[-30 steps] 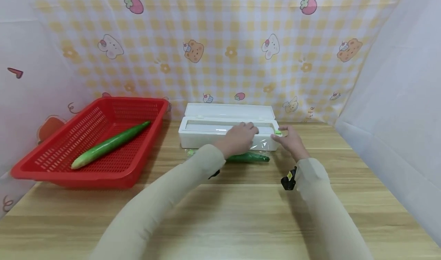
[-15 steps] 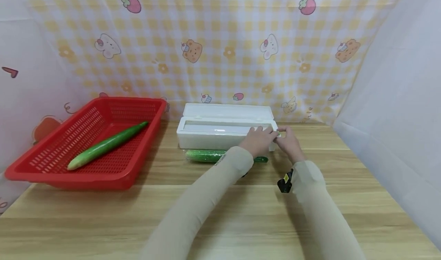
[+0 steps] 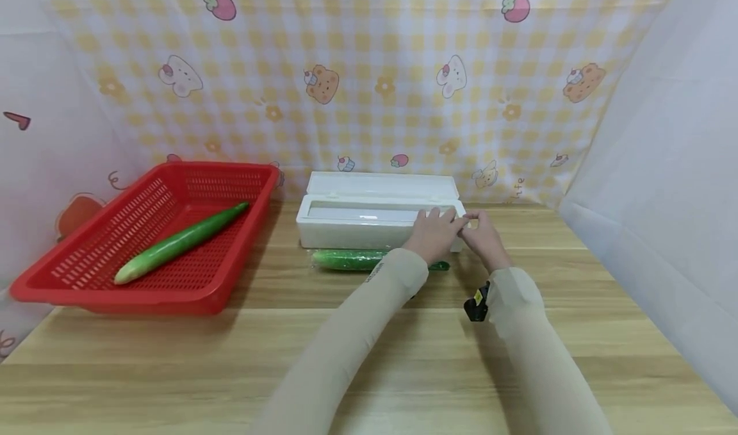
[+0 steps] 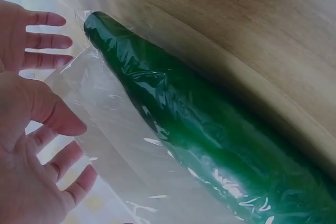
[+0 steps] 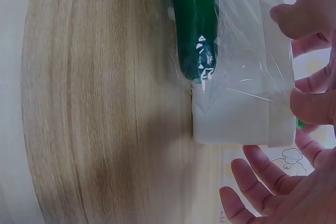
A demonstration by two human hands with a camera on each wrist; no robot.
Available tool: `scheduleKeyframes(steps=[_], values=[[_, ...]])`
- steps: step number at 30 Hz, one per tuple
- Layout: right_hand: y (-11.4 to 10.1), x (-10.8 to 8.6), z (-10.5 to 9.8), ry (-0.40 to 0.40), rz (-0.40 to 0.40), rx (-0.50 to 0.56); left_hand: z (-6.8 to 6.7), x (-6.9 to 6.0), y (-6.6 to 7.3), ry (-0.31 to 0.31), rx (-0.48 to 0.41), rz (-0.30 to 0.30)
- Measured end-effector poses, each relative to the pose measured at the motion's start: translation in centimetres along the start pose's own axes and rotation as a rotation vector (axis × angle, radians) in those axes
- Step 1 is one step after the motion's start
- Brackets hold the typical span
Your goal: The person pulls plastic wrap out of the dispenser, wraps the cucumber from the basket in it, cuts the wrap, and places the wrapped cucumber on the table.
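A white cling film box (image 3: 352,233) stands with its lid raised at the back of the table. In front lies a cucumber (image 3: 344,260) wrapped in clear film (image 4: 113,106), which stretches up over the box's front in both wrist views. My left hand (image 3: 434,235) rests on the box's top front edge towards the right, fingers loosely extended. At the right end, my right hand (image 3: 483,238) pinches a small green slider (image 5: 300,123) between thumb and forefinger. The hands nearly touch and hide the slider in the head view.
A red plastic basket (image 3: 221,281) stands at the left with an unwrapped cucumber (image 3: 181,241) inside. Behind the box hangs a checked cloth (image 3: 369,121). The wooden table (image 3: 450,364) spreads out in front, with white cloth at both sides.
My left hand has moved right along the box, from its middle to beside the right hand, uncovering more of the wrapped cucumber. My right hand has stayed at the box's right end.
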State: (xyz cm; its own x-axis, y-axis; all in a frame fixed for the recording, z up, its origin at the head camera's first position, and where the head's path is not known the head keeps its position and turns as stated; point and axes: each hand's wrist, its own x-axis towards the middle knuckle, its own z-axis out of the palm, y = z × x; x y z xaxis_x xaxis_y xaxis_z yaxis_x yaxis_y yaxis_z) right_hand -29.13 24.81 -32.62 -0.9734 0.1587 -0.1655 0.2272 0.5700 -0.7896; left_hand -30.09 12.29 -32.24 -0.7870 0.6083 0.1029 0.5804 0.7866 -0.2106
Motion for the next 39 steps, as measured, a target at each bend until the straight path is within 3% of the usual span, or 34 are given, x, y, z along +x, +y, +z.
scheduleKeyframes(steps=[17,32,39], values=[[-0.23,-0.15,-0.04,0.015,0.009,0.035,-0.24,0.2,-0.36,0.02,-0.024,0.025],[0.11,-0.08,0.29,0.037,-0.006,0.035,-0.2,0.07,-0.59,0.016,-0.006,-0.027],[0.13,-0.16,0.35,0.027,0.001,0.051,-0.18,0.12,-0.68,-0.002,-0.048,-0.029]])
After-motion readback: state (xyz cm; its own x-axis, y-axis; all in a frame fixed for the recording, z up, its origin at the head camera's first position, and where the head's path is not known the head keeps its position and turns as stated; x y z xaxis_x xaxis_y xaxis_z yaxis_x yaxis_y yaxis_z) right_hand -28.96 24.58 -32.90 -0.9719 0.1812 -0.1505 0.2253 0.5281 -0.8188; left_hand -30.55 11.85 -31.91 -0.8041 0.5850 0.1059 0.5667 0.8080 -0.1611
